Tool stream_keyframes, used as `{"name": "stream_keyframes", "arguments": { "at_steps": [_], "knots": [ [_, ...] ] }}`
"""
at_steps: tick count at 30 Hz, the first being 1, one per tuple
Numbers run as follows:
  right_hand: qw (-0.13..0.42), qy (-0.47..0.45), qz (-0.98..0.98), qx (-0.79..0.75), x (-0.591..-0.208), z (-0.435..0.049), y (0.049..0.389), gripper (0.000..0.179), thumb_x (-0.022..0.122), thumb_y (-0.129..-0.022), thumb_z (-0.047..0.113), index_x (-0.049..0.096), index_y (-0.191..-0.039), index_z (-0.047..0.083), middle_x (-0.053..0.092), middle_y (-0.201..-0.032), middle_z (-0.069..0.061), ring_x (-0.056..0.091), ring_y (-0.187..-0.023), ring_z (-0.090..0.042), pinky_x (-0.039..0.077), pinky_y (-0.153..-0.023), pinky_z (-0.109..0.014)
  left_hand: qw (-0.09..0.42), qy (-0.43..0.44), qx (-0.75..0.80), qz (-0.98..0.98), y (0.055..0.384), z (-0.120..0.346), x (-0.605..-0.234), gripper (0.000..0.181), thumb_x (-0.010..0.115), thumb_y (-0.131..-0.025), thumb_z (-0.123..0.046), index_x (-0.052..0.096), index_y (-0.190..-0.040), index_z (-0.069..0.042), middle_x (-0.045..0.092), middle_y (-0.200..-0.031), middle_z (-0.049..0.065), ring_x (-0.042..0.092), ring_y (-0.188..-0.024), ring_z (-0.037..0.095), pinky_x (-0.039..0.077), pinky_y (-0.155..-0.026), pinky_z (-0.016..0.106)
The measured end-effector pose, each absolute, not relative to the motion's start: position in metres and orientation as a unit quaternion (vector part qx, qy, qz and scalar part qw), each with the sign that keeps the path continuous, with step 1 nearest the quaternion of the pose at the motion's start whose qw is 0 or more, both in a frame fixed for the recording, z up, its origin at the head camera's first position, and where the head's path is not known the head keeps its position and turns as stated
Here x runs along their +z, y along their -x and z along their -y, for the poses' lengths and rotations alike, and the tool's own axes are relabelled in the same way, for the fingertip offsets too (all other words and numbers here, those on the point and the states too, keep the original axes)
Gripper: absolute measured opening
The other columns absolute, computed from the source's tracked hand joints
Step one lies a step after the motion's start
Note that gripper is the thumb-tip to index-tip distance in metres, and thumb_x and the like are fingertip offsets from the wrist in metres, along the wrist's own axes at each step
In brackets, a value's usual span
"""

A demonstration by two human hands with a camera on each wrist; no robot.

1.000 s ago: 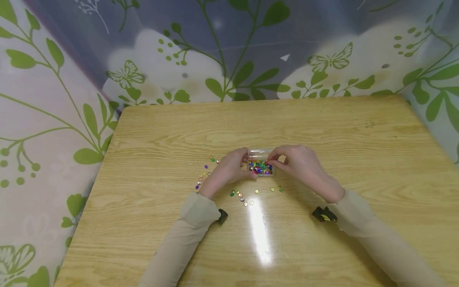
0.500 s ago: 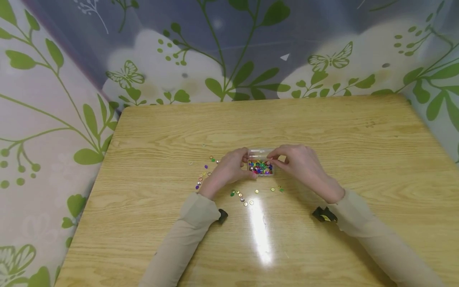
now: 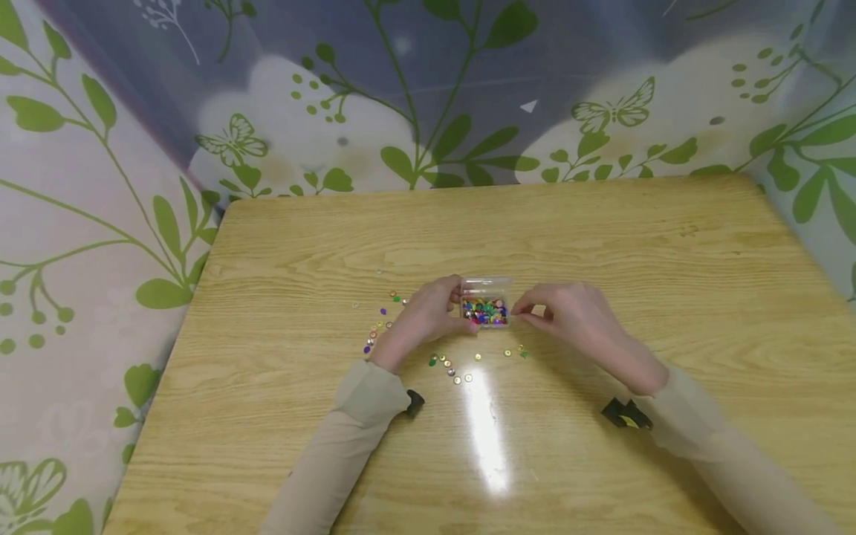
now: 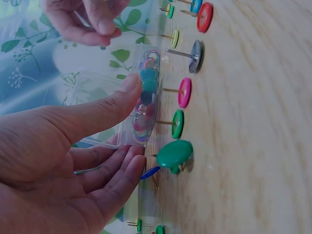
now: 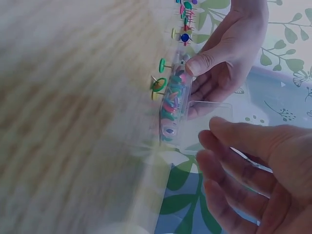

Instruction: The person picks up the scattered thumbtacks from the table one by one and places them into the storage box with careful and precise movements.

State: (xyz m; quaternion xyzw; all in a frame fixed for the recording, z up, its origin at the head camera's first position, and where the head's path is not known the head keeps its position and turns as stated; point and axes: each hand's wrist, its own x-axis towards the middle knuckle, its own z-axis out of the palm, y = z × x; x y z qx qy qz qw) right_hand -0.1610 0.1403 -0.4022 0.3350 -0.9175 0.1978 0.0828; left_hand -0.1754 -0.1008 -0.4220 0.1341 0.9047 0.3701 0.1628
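Note:
A small clear plastic box stands on the table with its hinged lid raised at the back. Coloured thumbtacks fill its lower half. My left hand grips the box at its left end, thumb on the front wall and fingers behind, as the left wrist view shows. My right hand hovers just off the box's right end. In the right wrist view its fingers are loosely bent, thumb tip near the index fingertip, and nothing shows between them.
Loose thumbtacks lie on the wooden table: several left of the left hand and a row of thumbtacks in front of the box. A green thumbtack lies close by the left fingers. A leaf-patterned cloth wall borders the table.
My right hand has drawn back from over the box's right rear corner, moving right and slightly toward me. My left hand keeps its grip on the box, which stays in place.

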Motion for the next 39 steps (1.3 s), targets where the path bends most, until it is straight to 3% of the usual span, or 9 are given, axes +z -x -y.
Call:
{"name": "stream_keyframes", "arguments": {
  "at_steps": [14, 24, 32, 39],
  "knots": [
    [-0.050, -0.349, 0.920, 0.173, -0.412, -0.145, 0.153, 0.009, 0.084, -0.081, 0.019, 0.077, -0.086, 0.022, 0.075, -0.086, 0.010, 0.062, -0.067, -0.002, 0.049, -0.055, -0.021, 0.162, -0.135, 0.365, -0.907, 0.176, 0.101, -0.424, 0.053, 0.087, -0.080, -0.025, 0.061, -0.122, -0.008, 0.066, -0.118, 0.009, 0.062, -0.108, 0.024, 0.053, -0.094, 0.038],
    [-0.024, -0.352, 0.918, 0.183, -0.413, -0.145, 0.153, 0.009, 0.081, -0.084, 0.012, 0.075, -0.085, 0.019, 0.074, -0.084, 0.007, 0.059, -0.063, -0.003, 0.046, -0.050, -0.020, 0.163, -0.134, 0.365, -0.907, 0.175, 0.100, -0.423, 0.052, 0.087, -0.080, -0.025, 0.061, -0.121, -0.008, 0.066, -0.117, 0.008, 0.061, -0.106, 0.024, 0.053, -0.093, 0.037],
    [-0.004, -0.335, 0.927, 0.171, -0.407, -0.148, 0.156, 0.007, 0.072, -0.087, 0.007, 0.069, -0.088, 0.013, 0.071, -0.075, 0.002, 0.043, -0.049, -0.003, 0.035, -0.041, -0.021, 0.167, -0.132, 0.361, -0.908, 0.175, 0.100, -0.421, 0.054, 0.087, -0.079, -0.026, 0.060, -0.122, -0.008, 0.065, -0.119, 0.009, 0.061, -0.110, 0.025, 0.052, -0.097, 0.038],
    [0.037, -0.333, 0.922, 0.193, -0.405, -0.141, 0.162, 0.010, 0.077, -0.087, 0.007, 0.073, -0.087, 0.016, 0.074, -0.080, 0.003, 0.050, -0.052, -0.004, 0.039, -0.043, -0.022, 0.164, -0.132, 0.362, -0.908, 0.175, 0.100, -0.421, 0.053, 0.088, -0.079, -0.025, 0.061, -0.121, -0.009, 0.066, -0.118, 0.008, 0.061, -0.108, 0.024, 0.052, -0.095, 0.037]
  ]
}}
